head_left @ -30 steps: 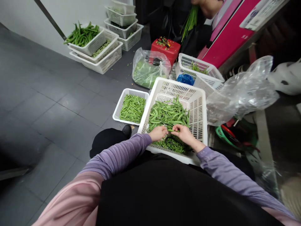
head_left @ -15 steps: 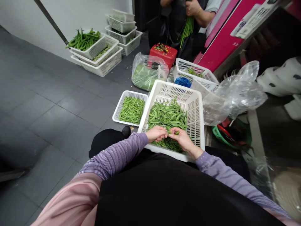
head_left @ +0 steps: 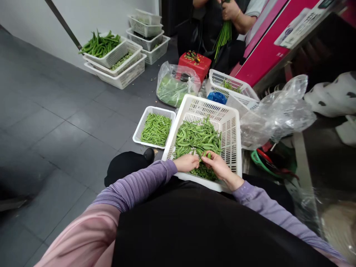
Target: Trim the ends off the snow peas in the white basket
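A large white plastic basket rests at my lap with green pea pods heaped in its far half. Darker green scraps lie in the near end, below my hands. My right hand is closed in a pinch on a pea pod over the basket. Just left of it, my left hand is closed, fingertips together; whatever it pinches is hidden or too small to name. To the left, a small white basket on the floor holds more pods.
Beyond the big basket are a clear bag of greens, a red stool and another white basket. A crumpled plastic bag lies right. Stacked baskets line the wall. A co-worker's hand grips long green stalks.
My hands were meeting at a pod; now a small gap shows between them. The left hand has moved slightly down, and the right still pinches a pod. The view has shifted a little.
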Demonstrator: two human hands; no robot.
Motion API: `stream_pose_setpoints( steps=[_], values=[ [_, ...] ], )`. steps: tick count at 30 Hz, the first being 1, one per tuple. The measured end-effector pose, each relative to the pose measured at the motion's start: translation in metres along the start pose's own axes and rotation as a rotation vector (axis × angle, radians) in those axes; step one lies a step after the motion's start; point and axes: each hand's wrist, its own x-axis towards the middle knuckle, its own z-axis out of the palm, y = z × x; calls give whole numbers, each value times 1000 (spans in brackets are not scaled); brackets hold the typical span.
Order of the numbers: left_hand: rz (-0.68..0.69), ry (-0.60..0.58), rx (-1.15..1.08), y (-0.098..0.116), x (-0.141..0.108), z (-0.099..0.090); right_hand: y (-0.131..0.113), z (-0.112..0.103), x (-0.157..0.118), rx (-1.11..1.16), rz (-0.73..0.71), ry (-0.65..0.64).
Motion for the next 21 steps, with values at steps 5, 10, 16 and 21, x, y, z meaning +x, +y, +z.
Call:
stream_pose_setpoints(
  steps=[5, 10, 16, 21],
  values=[
    [17, 43, 383, 5, -3, 4, -6, -14, -2, -854, -513, -166],
    [121, 216, 410, 2, 0, 10, 10, 1, -5, -540, -377, -208],
    [1, 182, 356, -4, 7, 17, 38, -4, 18, 471, 235, 294],
    [-30, -64, 447, -15, 9, 27, 49, -30, 52, 12, 284, 292]
  ],
)
